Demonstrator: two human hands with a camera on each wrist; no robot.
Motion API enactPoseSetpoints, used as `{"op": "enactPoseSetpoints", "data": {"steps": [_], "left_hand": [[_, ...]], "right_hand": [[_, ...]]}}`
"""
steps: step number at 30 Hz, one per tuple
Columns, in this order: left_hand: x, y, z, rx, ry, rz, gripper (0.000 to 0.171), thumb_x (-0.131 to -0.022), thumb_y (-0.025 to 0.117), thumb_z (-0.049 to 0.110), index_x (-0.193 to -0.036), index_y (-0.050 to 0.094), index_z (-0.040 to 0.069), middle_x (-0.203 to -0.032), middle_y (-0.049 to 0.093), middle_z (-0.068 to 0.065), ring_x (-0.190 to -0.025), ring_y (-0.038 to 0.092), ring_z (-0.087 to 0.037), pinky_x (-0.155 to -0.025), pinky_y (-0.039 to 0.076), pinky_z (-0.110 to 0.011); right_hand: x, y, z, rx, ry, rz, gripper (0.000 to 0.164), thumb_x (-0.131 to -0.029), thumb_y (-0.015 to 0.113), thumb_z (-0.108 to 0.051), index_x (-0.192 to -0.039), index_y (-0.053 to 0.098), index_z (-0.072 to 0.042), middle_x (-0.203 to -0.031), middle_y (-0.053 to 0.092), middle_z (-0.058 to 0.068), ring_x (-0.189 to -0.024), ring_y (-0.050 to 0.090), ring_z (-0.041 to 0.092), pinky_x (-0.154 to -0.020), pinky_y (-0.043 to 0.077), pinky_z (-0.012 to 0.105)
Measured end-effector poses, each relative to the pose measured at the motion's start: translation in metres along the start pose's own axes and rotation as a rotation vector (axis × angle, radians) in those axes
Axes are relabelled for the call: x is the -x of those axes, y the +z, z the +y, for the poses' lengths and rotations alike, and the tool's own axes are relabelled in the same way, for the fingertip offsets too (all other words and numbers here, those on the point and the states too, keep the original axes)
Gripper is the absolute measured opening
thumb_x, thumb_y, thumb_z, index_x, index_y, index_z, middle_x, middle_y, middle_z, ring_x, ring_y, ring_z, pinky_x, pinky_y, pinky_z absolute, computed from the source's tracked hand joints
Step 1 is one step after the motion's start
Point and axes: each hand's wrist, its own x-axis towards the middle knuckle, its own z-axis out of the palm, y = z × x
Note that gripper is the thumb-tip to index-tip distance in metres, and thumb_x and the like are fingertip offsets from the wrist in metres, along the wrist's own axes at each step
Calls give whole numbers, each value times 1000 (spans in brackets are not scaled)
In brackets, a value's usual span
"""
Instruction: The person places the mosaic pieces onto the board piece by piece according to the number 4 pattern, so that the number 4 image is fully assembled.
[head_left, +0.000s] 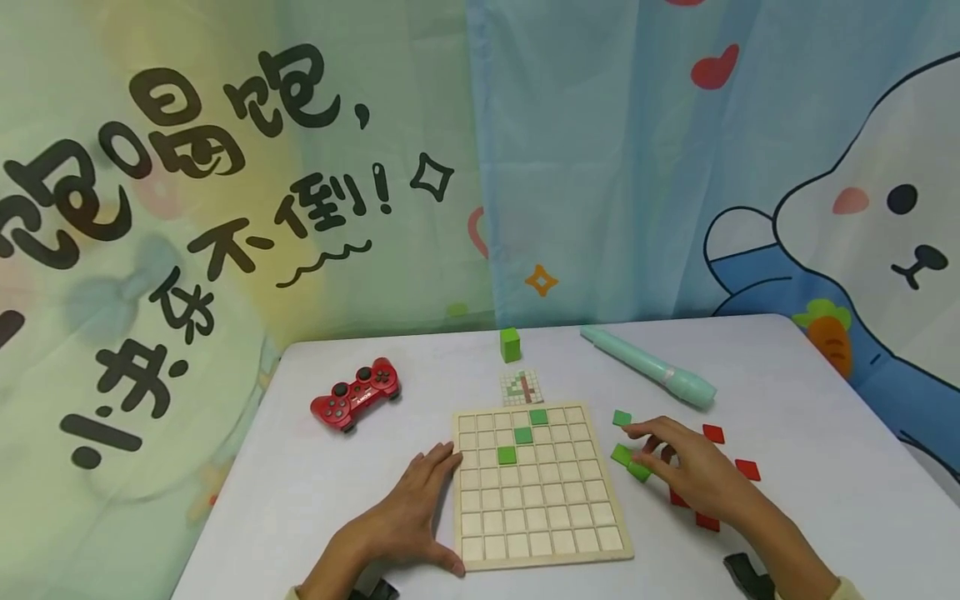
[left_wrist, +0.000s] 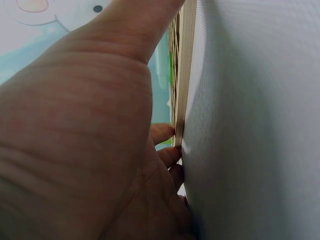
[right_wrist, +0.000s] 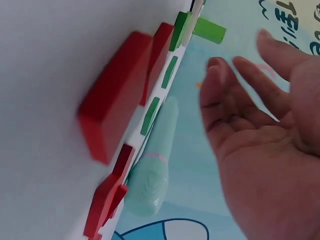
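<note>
A wooden grid board (head_left: 536, 522) lies on the table, with green square tiles (head_left: 507, 456) set in a diagonal line of three cells. My left hand (head_left: 411, 508) rests along the board's left edge, thumb at the near corner and fingers farther up; the left wrist view shows fingertips touching the board's side (left_wrist: 186, 70). Right of the board, my right hand (head_left: 693, 467) hovers over loose green tiles (head_left: 622, 417), its fingers loosely bent. In the right wrist view nothing shows between those fingers. Several red tiles (right_wrist: 117, 95) lie around and beneath that hand.
Behind the board lie a small pattern card (head_left: 521, 388) and a green block (head_left: 510, 345). A red game controller (head_left: 356, 395) sits at the left. A mint-green tube-shaped object (head_left: 649, 367) lies at the back right, near the printed curtain (head_left: 570, 150).
</note>
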Motion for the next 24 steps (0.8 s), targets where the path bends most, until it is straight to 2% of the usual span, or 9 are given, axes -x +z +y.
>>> {"op": "enactPoseSetpoints", "data": {"steps": [4, 9, 16, 21, 24], "left_hand": [[1, -1, 1, 7, 4, 4, 142, -59, 99, 64, -166, 25, 8, -177, 20, -17, -165, 20, -42, -137, 18, -63], [1, -2, 3, 8, -2, -3, 143, -60, 98, 65, -167, 24, 8, -177, 18, -16, -166, 18, -42, -138, 16, -62], [1, -3, 5, 13, -7, -10, 143, -60, 98, 65, -167, 23, 7, -178, 17, -17, -167, 17, -42, -138, 15, -61], [1, -3, 5, 6, -9, -15, 142, -60, 99, 64, -167, 24, 8, -177, 18, -17, -166, 18, -42, -138, 16, -61], [0, -2, 4, 7, -7, -13, 141, -60, 99, 63, -167, 25, 8, -177, 19, -17, -166, 18, -41, -138, 16, -61]], "right_hand": [[4, -2, 6, 14, 62, -75, 41, -96, 80, -24, -135, 70, -18, -119, 69, -4, -95, 57, 3, -74, 55, 17], [7, -2, 16, 16, 66, -154, 42, -93, 83, -27, -132, 71, -20, -115, 66, -8, -95, 55, 3, -74, 53, 17], [7, 0, 30, -10, -17, -143, 32, -93, 82, -22, -124, 73, -24, -116, 65, -8, -93, 54, -3, -76, 53, 17], [7, 2, 34, -24, -19, -126, 26, -92, 83, -18, -114, 72, -26, -107, 63, -9, -89, 53, -3, -73, 53, 17], [8, 3, 37, -39, -26, -114, 29, -92, 84, -17, -117, 71, -23, -105, 64, -8, -88, 54, -2, -74, 54, 17]]}}
